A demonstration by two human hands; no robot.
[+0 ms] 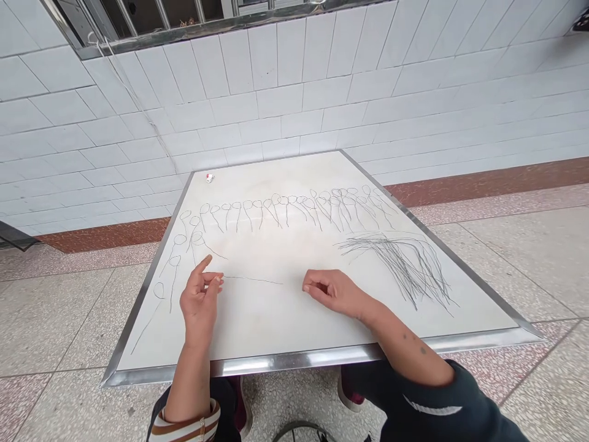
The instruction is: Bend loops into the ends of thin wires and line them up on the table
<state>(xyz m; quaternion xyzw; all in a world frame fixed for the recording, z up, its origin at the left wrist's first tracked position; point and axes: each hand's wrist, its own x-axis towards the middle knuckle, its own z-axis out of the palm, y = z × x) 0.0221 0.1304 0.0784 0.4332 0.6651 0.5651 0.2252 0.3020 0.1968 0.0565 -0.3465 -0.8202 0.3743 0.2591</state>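
Note:
Between the thumb and fingers of my left hand [201, 294] is one end of a thin dark wire [253, 280]. Its free length points right, toward my right hand [334, 291], and its tip stops short of that hand. My right hand is closed in a pinch over the table; whether anything is in the fingertips cannot be made out. Beyond both hands runs a row of wires with looped ends [249, 204], some overlapping at the right. More looped wires [175, 260] lie left of my left hand. A pile of loose, unlooped wires [409, 264] rests to the right.
The white table [276, 325] has a metal rim [294, 359]. A small red and white object [210, 178] sits at its far left corner. Behind stands a white tiled wall [276, 73] with a barred window [184, 15]. My legs and feet are below the near edge.

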